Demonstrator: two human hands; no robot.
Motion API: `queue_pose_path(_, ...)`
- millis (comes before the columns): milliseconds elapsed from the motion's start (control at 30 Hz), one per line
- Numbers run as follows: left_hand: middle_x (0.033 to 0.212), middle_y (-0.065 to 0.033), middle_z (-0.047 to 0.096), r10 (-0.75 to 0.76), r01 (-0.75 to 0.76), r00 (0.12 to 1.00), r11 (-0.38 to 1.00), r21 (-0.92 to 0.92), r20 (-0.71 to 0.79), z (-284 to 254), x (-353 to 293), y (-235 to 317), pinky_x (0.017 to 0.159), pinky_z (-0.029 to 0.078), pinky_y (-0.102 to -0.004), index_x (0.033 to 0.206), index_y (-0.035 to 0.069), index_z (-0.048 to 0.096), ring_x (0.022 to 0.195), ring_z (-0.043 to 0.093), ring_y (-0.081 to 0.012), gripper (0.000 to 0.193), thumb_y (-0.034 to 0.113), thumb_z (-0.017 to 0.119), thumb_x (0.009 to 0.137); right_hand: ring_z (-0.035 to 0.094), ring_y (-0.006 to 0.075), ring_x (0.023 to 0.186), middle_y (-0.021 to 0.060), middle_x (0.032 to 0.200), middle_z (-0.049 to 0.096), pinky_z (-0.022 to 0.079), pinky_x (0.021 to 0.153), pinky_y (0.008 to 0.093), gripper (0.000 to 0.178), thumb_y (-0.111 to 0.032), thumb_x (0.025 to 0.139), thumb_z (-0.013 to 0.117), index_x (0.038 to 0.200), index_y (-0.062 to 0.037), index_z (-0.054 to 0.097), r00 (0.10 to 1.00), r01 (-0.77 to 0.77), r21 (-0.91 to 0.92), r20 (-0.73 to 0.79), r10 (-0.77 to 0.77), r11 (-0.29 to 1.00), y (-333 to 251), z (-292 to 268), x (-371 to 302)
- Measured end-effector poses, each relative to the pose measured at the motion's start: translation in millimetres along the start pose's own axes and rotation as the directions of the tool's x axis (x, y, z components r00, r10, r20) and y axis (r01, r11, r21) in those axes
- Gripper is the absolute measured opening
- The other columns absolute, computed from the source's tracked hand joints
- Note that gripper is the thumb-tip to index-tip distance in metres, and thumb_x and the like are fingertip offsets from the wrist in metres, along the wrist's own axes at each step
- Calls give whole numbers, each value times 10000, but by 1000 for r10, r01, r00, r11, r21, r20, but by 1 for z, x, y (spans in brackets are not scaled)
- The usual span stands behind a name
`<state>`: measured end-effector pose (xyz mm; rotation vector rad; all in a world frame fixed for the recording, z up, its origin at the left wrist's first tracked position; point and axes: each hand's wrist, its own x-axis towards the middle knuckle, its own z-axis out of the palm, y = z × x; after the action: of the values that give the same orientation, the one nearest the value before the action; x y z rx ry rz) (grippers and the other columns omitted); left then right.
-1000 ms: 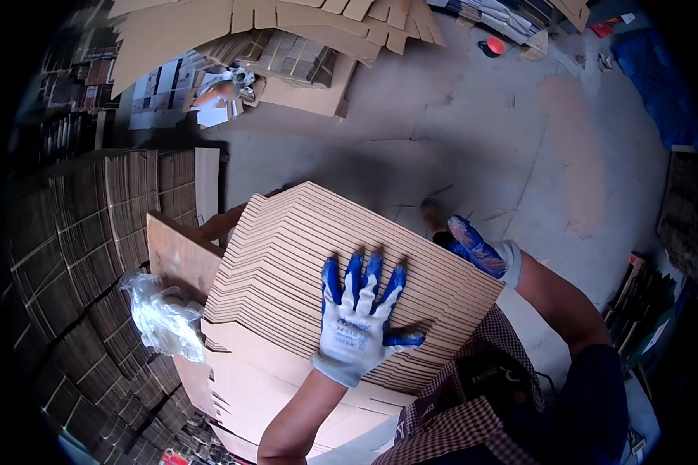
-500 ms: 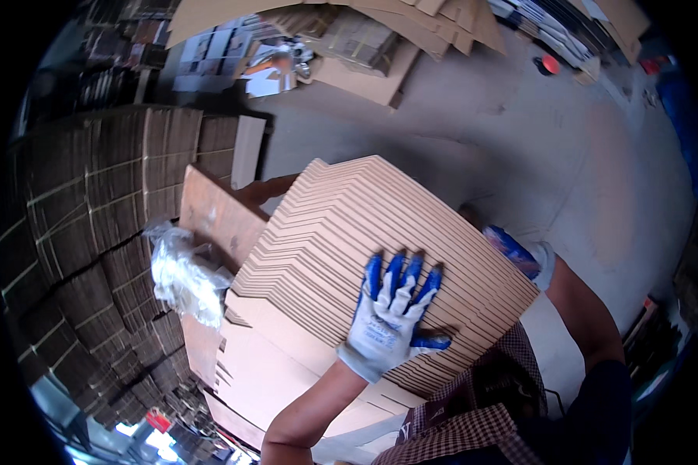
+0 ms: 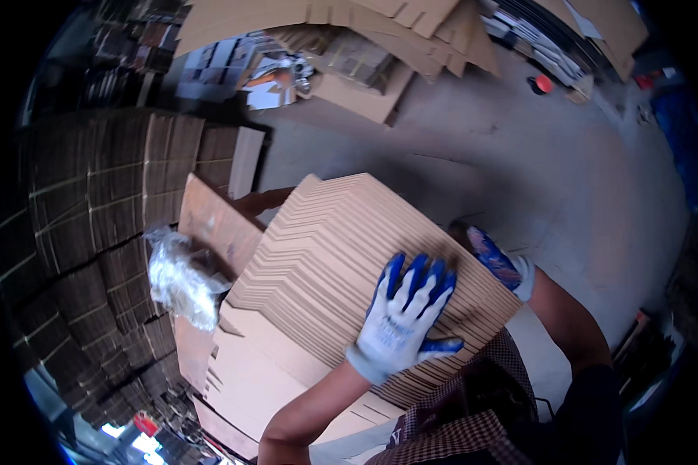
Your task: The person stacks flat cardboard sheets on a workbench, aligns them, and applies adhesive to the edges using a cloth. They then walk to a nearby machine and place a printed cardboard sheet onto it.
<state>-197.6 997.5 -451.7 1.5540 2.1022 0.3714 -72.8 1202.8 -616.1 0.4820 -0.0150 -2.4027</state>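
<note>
The blue fingers point(image 3: 415, 273) of the gloved left hand point(image 3: 402, 319) lay flat and slightly apart on the fanned cardboard sheets point(image 3: 318, 248), pressed to no visible grip, with the thumb spread wide toward the right. The right hand point(image 3: 498, 260), gloved in the same white and blue, was at the far right edge of those sheets, its palm side partly showing; whether its fingers were closed on anything could not be told.

The fanned cardboard sheets lay overlapped like steps, their edges bent at an angle toward the left, in front of the person's checked apron point(image 3: 473, 438). Below them, on the near left side, spread a broad flat cardboard surface point(image 3: 271, 364) with slots cut along its edge. A brown wooden board point(image 3: 219, 225) stuck out at the left, and crumpled clear plastic point(image 3: 182, 279) hung beside it.

Farther left rose tied cardboard bundles point(image 3: 116, 167). Beyond the work stretched a grey floor point(image 3: 543, 163), with large cardboard pieces point(image 3: 248, 23) at the top and a round red object point(image 3: 544, 84) to their right.
</note>
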Motion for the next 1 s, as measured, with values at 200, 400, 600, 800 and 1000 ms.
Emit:
queue_pose_path(200, 1619, -184, 244, -8, -1, 994, 997, 82, 107, 8, 57, -7, 1237, 29, -573, 1542, 60, 330, 1527, 138, -360, 1076, 791, 539, 780, 378, 260, 1446, 134, 1615, 285, 381, 1152, 419, 786, -676, 1012, 210, 1593, -146, 205, 976, 216, -190, 16, -217, 958, 3, 42, -6)
queue_pose_path(400, 1644, -161, 188, -31, 6, 981, 991, 130, 190, 4, 48, -12, 1239, 17, -566, 1544, 63, 331, 1533, 113, -352, 1102, 815, 543, 767, 406, 271, 1432, 132, 1586, 356, 367, 1165, 420, 814, -701, 995, 241, 1564, -121, 304, 994, 82, 95, 64, -88, 992, 18, 2, 1)
queue_pose_path(600, 1638, -153, 203, -41, 24, 985, 995, 99, 165, 3, 38, -16, 1233, 58, -587, 1531, 54, 354, 1529, 126, -357, 1119, 805, 597, 737, 448, 254, 1404, 133, 1566, 390, 404, 1142, 408, 788, -666, 1006, 272, 1550, -99, 329, 993, 90, 32, 75, -92, 995, 21, 15, 2)
queue_pose_path(800, 1629, -176, 193, -27, 14, 992, 994, 111, 122, 15, 26, -24, 1225, 78, -597, 1497, 13, 391, 1534, 100, -358, 1108, 792, 610, 740, 530, 218, 1336, 132, 1466, 515, 489, 1073, 379, 540, -343, 1025, 537, 1483, -74, 441, 975, 178, 22, 131, -179, 984, 29, -13, 0)
queue_pose_path(1000, 1613, -191, 240, 9, -17, 996, 996, 86, 94, 20, 24, -29, 1225, 90, -580, 1473, -26, 400, 1526, 129, -382, 1108, 754, 655, 730, 692, 199, 1067, 155, 1257, 666, 573, 910, 311, 415, -339, 1020, 558, 1273, -24, 650, 953, 34, -256, -283, -108, 966, 22, -32, -4)
